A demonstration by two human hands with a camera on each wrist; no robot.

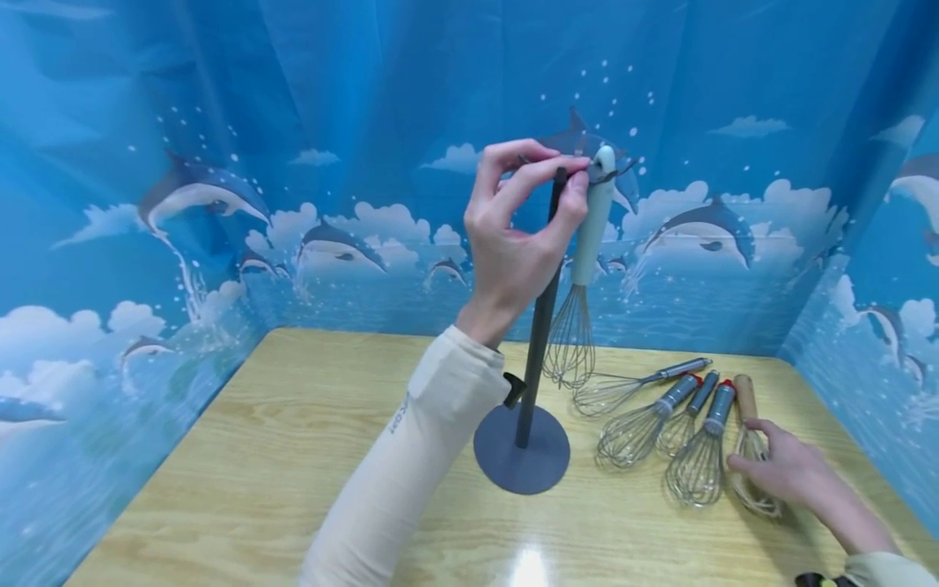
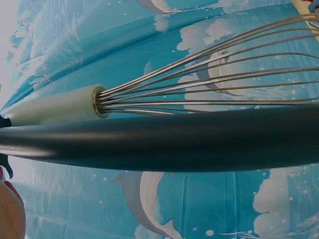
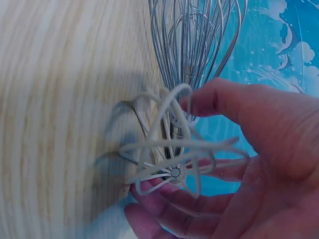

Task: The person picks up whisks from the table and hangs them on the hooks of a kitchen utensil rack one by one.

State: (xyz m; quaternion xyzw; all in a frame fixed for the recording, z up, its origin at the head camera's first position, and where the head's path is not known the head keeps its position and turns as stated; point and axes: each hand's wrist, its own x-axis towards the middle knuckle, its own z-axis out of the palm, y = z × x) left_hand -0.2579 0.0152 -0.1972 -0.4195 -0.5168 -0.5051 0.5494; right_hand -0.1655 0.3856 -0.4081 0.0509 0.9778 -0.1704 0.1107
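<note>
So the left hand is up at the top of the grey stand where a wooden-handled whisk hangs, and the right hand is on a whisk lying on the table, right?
Not quite: the head view shows the hanging whisk has a pale green-white handle, not wood. The wooden-handled whisk is under the right hand. The left hand is atop the stand.

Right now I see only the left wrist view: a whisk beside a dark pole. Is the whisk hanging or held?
Observer: Hanging. The pale-handled whisk hangs from a hook at the top of the stand, and the left hand pinches that hook.
Operator: Where is the other hand?
Observer: The right hand is down on the table, fingers curled around the wires of a wooden-handled whisk.
Operator: Any more whisks?
Observer: Four metal-handled whisks lie beside it.
</note>
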